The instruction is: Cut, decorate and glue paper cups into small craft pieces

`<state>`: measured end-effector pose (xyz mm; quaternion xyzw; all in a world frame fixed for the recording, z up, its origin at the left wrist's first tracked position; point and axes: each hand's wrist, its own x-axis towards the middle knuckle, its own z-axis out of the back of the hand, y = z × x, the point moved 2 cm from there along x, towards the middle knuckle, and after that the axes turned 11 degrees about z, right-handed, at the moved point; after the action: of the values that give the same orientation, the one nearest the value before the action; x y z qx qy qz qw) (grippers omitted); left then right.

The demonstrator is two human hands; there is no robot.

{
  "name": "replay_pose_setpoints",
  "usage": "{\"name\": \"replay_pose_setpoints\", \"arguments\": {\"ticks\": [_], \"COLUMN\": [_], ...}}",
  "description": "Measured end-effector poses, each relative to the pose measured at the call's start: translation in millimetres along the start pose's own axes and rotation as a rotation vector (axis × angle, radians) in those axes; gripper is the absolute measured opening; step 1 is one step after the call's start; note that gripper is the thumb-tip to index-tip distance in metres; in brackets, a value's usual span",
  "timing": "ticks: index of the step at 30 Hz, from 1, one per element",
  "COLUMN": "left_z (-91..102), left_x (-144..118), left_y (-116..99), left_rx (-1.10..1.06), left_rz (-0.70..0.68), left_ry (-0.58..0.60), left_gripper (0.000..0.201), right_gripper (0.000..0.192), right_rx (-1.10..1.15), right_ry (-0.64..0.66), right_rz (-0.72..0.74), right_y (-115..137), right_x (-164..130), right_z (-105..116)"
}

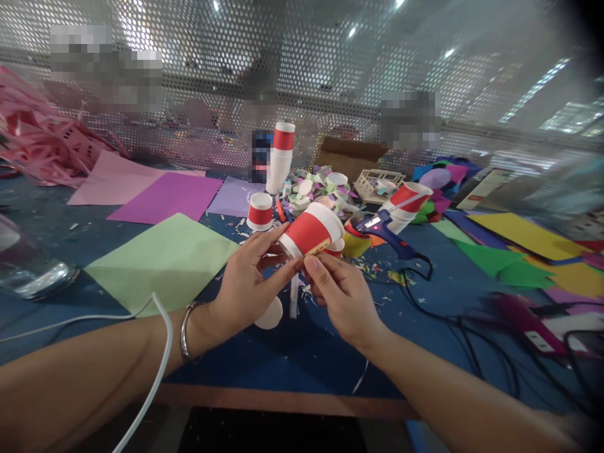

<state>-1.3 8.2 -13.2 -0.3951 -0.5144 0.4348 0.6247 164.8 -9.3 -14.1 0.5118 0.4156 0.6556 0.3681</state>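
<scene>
My left hand [252, 277] is wrapped round a red and white paper cup [309, 231], which is tilted on its side above the table with its wide rim to the right. My right hand [346, 292] is closed at the cup's lower side, thumb and fingers pinching the end of a small yellow strip [318, 248] that lies along the cup wall. Just beyond, another red and white cup [260, 212] stands upside down. Under my hands are a pale round disc [270, 314] and a clear narrow stick [293, 296]. A blue glue gun [389, 233] rests right of the cup.
A tall cup stack [282, 157] stands behind, beside a heap of paper scraps [316, 189]. Another cup stack [406, 204] leans at right. Coloured sheets [163, 258] lie on both sides. Black cables [438, 308] run to a purple power strip [533, 327]. A white cable [163, 340] crosses my left forearm.
</scene>
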Motion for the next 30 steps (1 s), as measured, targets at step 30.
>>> {"name": "replay_pose_setpoints", "arguments": {"ticks": [30], "left_z": [-1.8], "left_x": [7.5], "left_y": [1.1], "left_rx": [-0.221], "left_rz": [0.01], "left_ry": [0.059], "left_gripper": [0.027], "right_gripper": [0.039], "right_rx": [-0.02], "right_ry": [0.001], "right_rz": [0.051], "right_y": [-6.0], "right_x": [3.8], "right_z": [0.7]}}
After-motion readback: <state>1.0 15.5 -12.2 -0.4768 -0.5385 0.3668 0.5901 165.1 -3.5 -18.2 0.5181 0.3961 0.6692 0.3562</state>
